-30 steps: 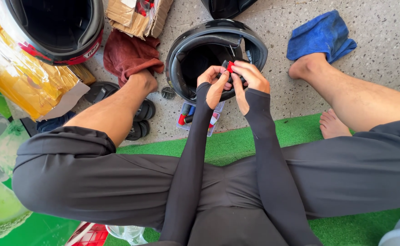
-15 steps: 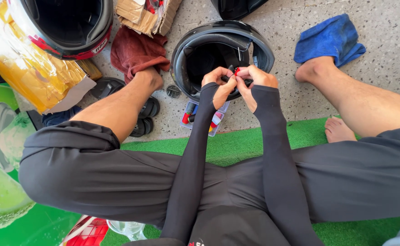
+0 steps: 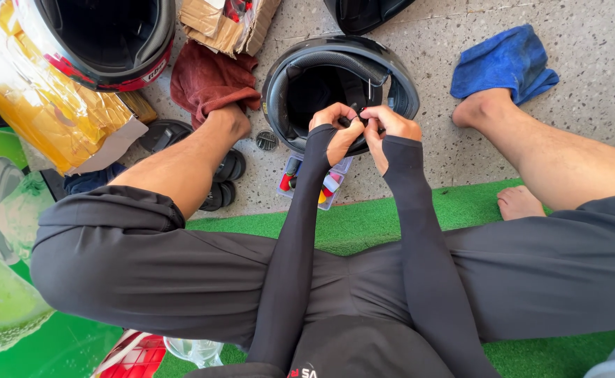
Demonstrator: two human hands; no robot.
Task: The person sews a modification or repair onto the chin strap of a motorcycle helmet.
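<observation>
An upturned black helmet rests on the speckled floor between my legs. Both my hands meet over its near rim. My left hand pinches a small black part of the helmet's strap or lining. My right hand grips the same spot from the other side, fingertips touching the left ones. Black sleeves cover both forearms down to the palms. What exactly sits between the fingertips is too small to tell.
A clear plastic box of small parts lies under my wrists. A second helmet with red trim sits far left, beside a gold foil bag, a maroon cloth, black sandals, a cardboard box. A blue cloth lies right.
My hands stay pinched at the helmet's near rim with small finger shifts. The red item seen between the fingers earlier is no longer visible. The view has shifted slightly.
</observation>
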